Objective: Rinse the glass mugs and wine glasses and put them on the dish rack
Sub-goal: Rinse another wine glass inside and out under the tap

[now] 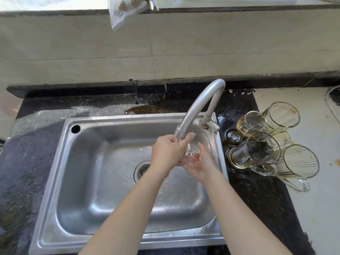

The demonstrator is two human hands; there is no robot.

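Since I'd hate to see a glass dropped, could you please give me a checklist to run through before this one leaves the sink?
1. Glass held by both hands: ok, left hand on top, right hand cupped under it.
2. Glass under the faucet spout: ok.
3. Water running: cannot tell, no clear stream visible.
4. Glass rinsed clean: cannot tell, hands cover it.
5. Dish rack ready: cannot tell, none in view.
6. More glasses waiting: ok, stained ones stand to the right of the sink.

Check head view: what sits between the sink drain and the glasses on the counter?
Both hands, left and right, holding a clear glass under the faucet, then the sink rim. Head view.
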